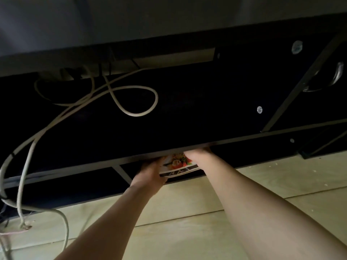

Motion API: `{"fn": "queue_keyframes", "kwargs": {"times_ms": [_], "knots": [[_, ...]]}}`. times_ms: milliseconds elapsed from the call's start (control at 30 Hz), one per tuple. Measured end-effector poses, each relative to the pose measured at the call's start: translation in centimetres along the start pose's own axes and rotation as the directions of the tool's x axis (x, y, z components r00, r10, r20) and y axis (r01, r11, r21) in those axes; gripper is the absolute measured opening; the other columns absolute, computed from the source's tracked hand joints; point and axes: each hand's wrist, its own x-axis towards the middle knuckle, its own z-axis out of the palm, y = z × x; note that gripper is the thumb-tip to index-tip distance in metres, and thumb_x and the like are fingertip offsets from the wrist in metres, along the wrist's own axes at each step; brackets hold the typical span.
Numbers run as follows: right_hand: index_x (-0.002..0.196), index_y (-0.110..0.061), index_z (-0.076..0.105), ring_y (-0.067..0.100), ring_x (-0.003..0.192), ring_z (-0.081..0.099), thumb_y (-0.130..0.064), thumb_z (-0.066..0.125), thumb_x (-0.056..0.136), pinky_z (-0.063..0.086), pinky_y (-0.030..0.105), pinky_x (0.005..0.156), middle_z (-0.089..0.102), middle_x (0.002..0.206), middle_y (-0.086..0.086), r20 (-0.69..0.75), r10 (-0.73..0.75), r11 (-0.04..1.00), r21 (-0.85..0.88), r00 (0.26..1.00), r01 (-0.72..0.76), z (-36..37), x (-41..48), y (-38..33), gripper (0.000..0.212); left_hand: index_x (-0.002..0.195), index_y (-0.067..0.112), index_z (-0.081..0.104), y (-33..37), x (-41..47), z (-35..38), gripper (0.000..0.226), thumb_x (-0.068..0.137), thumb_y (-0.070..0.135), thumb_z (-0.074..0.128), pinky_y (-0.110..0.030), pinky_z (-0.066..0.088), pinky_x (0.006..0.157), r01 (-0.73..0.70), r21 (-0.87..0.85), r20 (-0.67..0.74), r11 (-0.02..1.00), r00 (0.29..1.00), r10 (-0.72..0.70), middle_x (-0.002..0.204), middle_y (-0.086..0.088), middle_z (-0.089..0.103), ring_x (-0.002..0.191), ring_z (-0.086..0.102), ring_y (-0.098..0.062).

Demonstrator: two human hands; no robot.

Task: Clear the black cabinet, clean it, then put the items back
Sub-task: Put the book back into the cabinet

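Flat printed stack (pixel 177 165) in the black cabinet (pixel 187 109), at its front opening, between both hands. The left hand (pixel 150 173) clasps its left edge. The right hand (pixel 196 154) lies at its right, fingers hidden, so its grip cannot be told.

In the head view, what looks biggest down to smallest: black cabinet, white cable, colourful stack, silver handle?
1. Cabinet
2. Cable
3. Stack and handle look about alike; both are partly hidden.
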Motion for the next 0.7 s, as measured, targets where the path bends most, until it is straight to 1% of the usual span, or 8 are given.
{"fn": "queue_keyframes", "kwargs": {"times_ms": [100,233,333,367,433,500,600,700], "knots": [[0.152,-0.013,0.034,0.031,0.133,0.044,-0.030,0.044,0.107,0.040,0.038,0.105,0.042,0.150,0.015,-0.011,-0.086,0.995,-0.059,0.996,0.085,-0.3,-0.3,0.1,0.049,0.151,0.040,0.034,0.2,0.9,0.1,0.069,0.093,0.021,0.068,-0.032,0.057,0.083,0.015,-0.044,-0.012,0.999,1.000,-0.016,0.139,-0.008,0.049,0.110,0.059,-0.026],[0.136,-0.011,0.046,0.031,0.115,0.054,-0.023,0.045,0.106,0.047,0.040,0.099,0.055,0.125,0.015,-0.098,-0.127,0.984,-0.141,0.987,0.112,-0.6,-0.8,0.1,0.032,0.147,0.031,0.043,0.6,2.0,0.2,0.059,0.095,0.018,0.066,-0.034,0.057,0.085,0.037,-0.108,-0.005,0.993,0.999,-0.038,0.130,-0.009,0.058,0.103,0.061,-0.026],[0.108,-0.010,0.049,0.018,0.074,0.050,-0.020,0.045,0.104,0.046,0.029,0.067,0.047,0.085,0.005,-0.141,-0.019,0.981,-0.192,0.990,-0.008,0.0,0.2,0.7,0.011,0.142,0.028,0.046,0.8,2.5,0.3,0.050,0.096,0.020,0.064,-0.029,0.052,0.079,0.064,-0.100,0.011,0.993,0.998,-0.063,0.118,-0.007,0.062,0.091,0.059,-0.021],[0.099,-0.011,0.047,0.014,0.064,0.041,-0.020,0.046,0.104,0.038,0.024,0.057,0.041,0.077,0.002,-0.151,0.014,0.978,-0.202,0.988,-0.045,0.3,0.5,0.9,0.010,0.142,0.027,0.046,0.8,2.6,0.4,0.050,0.096,0.019,0.063,-0.029,0.052,0.077,0.070,-0.097,0.019,0.993,0.997,-0.069,0.112,-0.006,0.061,0.089,0.059,-0.021],[0.084,-0.012,0.043,0.012,0.059,0.036,-0.020,0.047,0.103,0.029,0.022,0.049,0.039,0.074,0.002,-0.177,0.036,0.972,-0.223,0.984,-0.075,0.8,1.1,1.4,0.021,0.142,0.028,0.044,0.8,2.6,0.5,0.052,0.094,0.017,0.062,-0.030,0.053,0.071,0.079,-0.106,0.028,0.991,0.997,-0.076,0.098,-0.001,0.057,0.084,0.060,-0.021],[0.098,-0.010,0.052,0.014,0.062,0.049,-0.024,0.055,0.101,0.033,0.021,0.047,0.051,0.081,0.003,-0.255,0.036,0.984,-0.157,0.966,-0.078,1.2,1.5,2.0,0.015,0.141,0.028,0.044,0.8,2.6,0.6,0.054,0.093,0.016,0.063,-0.030,0.052,0.070,0.075,-0.111,0.029,0.991,0.997,-0.072,0.093,0.002,0.053,0.083,0.060,-0.022],[0.129,-0.015,0.049,0.018,0.069,0.063,-0.032,0.060,0.096,0.042,0.022,0.047,0.059,0.092,0.001,-0.356,0.081,0.994,-0.043,0.931,-0.103,1.5,1.4,2.3,0.039,0.142,0.026,0.041,0.7,2.7,0.6,0.056,0.092,0.015,0.064,-0.032,0.053,0.075,0.064,-0.112,0.023,0.992,0.998,-0.062,0.105,-0.002,0.055,0.089,0.059,-0.023],[0.135,-0.010,0.049,0.026,0.093,0.065,-0.042,0.056,0.098,0.050,0.030,0.067,0.054,0.120,0.011,-0.307,-0.036,0.964,-0.261,0.951,-0.048,1.3,1.0,2.3,0.049,0.146,0.028,0.038,0.7,2.4,0.7,0.059,0.095,0.012,0.062,-0.028,0.049,0.076,0.036,-0.106,0.015,0.994,0.999,-0.035,0.122,-0.005,0.056,0.096,0.056,-0.022]]}}
